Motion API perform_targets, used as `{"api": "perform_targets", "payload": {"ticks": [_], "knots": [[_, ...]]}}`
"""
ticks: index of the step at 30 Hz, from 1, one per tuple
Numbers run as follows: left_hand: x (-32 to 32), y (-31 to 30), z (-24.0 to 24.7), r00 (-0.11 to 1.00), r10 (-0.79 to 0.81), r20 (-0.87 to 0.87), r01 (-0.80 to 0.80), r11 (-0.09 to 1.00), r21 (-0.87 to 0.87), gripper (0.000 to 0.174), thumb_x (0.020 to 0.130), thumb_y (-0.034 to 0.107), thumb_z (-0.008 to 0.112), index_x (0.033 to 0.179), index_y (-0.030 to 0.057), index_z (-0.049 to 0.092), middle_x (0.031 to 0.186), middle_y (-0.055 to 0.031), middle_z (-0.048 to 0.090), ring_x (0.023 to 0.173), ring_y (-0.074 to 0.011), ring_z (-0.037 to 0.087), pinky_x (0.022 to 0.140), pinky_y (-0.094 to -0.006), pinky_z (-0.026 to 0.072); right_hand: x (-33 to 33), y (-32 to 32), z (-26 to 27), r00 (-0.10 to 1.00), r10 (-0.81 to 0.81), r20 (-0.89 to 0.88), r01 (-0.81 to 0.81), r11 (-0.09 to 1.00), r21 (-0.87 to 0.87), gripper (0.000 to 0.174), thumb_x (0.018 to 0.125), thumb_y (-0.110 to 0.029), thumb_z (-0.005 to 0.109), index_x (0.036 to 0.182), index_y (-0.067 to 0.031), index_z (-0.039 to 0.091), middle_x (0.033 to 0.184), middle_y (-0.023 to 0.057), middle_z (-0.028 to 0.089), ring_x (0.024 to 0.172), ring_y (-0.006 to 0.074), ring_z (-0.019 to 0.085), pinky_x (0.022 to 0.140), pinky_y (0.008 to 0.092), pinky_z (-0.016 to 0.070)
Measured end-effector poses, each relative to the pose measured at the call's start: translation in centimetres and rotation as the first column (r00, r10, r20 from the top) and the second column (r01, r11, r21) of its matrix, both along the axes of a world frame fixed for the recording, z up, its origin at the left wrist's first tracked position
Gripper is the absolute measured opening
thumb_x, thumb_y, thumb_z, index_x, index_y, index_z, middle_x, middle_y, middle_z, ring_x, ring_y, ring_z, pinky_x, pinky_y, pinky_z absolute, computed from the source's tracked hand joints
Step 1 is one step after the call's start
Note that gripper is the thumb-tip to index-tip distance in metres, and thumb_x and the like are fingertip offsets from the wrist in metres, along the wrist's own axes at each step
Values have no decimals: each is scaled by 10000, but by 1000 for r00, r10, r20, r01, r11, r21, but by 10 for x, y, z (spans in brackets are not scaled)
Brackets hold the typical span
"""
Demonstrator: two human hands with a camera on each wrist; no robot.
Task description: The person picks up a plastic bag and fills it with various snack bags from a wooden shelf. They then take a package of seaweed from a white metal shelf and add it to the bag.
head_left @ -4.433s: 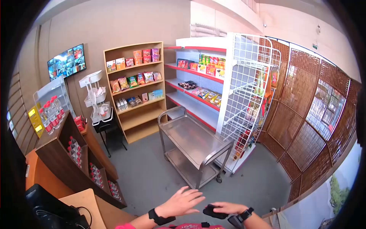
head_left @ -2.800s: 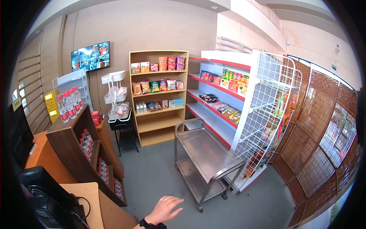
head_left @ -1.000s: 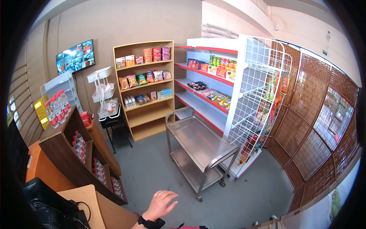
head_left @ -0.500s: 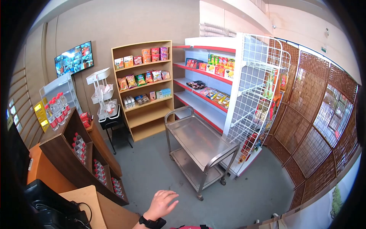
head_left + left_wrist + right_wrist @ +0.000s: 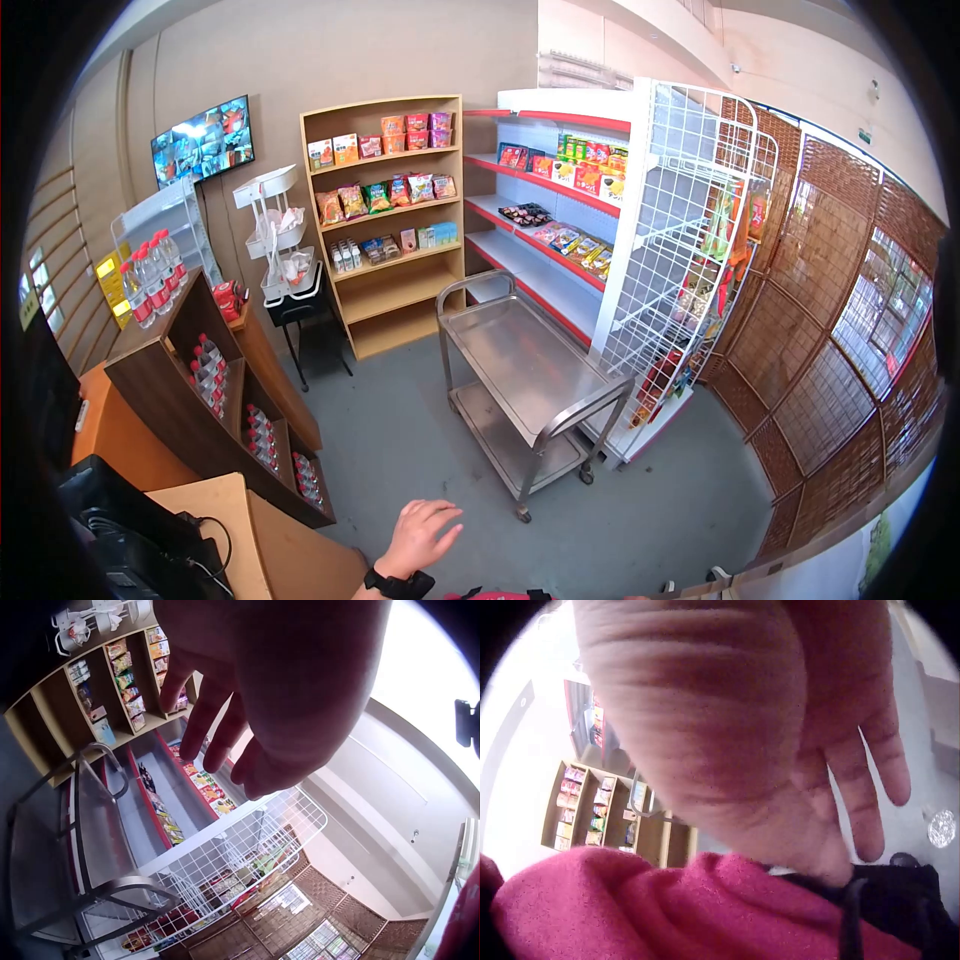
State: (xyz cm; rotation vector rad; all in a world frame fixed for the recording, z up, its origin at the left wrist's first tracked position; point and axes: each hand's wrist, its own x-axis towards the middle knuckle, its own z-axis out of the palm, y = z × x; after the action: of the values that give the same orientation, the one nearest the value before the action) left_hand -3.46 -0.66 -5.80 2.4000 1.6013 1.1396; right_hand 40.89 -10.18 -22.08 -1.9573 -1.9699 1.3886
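My left hand [image 5: 422,538] is raised in the lower middle of the head view, a dark band on its wrist. Its fingers are loosely bent with nothing between them, and the left wrist view shows the same hand [image 5: 300,697] with fingers apart in the air. The steel trolley [image 5: 525,370] stands ahead of it, apart from the hand. In the right wrist view my right hand [image 5: 705,720] hangs with straight fingers beside the pink clothing [image 5: 630,900]. Its thumb tip overlaps a black item [image 5: 904,889] at the clothing's edge.
Snack-filled wooden shelves [image 5: 390,290] stand at the back, next to red-edged white shelving [image 5: 560,225] with a wire grid side [image 5: 675,240]. On the left are a dark cabinet [image 5: 160,345] with bottles and a wooden desk [image 5: 215,500]. A woven screen [image 5: 790,330] borders the right.
The right hand, which held a dark flat object near the left hand in the oldest frame, has dropped out of the head view. The left hand has moved left and stayed raised.
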Motion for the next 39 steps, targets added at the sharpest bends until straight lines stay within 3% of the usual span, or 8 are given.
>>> {"api": "perform_targets", "payload": {"ticks": [1,4,17,18,20,22,30,39], "knots": [[3,1,0,1000,4,3,-4,1000,-3,204,721,171,653,912,102,627,938,-32,596,847,-210,571,828,-380,407,3,9,-5,979,14,203,-48,985,165,230,778,-212,543,883,-25,625,823,193,633,790,342,606,669,411,479],[11,7,-3,999,34,13,-34,999,4,201,720,170,653,909,106,627,940,-29,595,851,-209,572,833,-389,409,13,33,-16,969,-59,239,-1,971,240,273,787,-260,501,921,-53,617,866,225,603,831,393,563,685,441,468],[-47,21,-25,930,367,33,-366,930,-45,201,699,161,669,889,101,635,928,-39,595,860,-233,563,835,-388,406,-109,208,21,917,288,276,-359,897,259,287,812,-258,498,989,-51,590,905,218,606,847,368,582,698,463,469],[-57,28,-27,915,402,38,-401,915,-41,198,695,153,671,881,98,636,921,-43,595,853,-242,560,826,-384,407,-129,231,20,905,331,268,-402,873,277,274,809,-264,529,999,-78,594,905,158,620,839,315,592,707,408,475],[-80,47,-30,907,420,36,-419,908,-23,199,690,146,672,878,93,634,916,-47,595,847,-245,557,813,-379,409,-174,269,20,889,380,254,-446,844,297,264,805,-270,559,1008,-104,597,905,98,633,830,262,602,716,354,481],[-107,70,-34,900,435,36,-435,901,-2,201,685,139,673,875,88,633,910,-50,595,840,-249,555,800,-375,411,-221,302,22,928,354,117,-350,719,600,174,769,-233,558,883,-119,622,778,79,634,722,300,600,629,406,487],[-230,181,-11,907,421,26,-422,904,72,205,689,134,672,880,76,625,906,-56,595,818,-257,558,780,-375,416,-382,435,36,863,486,135,-469,675,570,173,779,-235,545,885,-117,614,833,96,634,766,288,607,654,402,487],[-324,290,-8,919,392,37,-392,920,1,204,676,109,680,867,59,625,913,-67,602,843,-249,564,779,-359,419,-458,551,49,933,347,95,-331,721,609,199,744,-226,586,901,-112,626,819,105,636,786,283,608,670,383,490]]}}
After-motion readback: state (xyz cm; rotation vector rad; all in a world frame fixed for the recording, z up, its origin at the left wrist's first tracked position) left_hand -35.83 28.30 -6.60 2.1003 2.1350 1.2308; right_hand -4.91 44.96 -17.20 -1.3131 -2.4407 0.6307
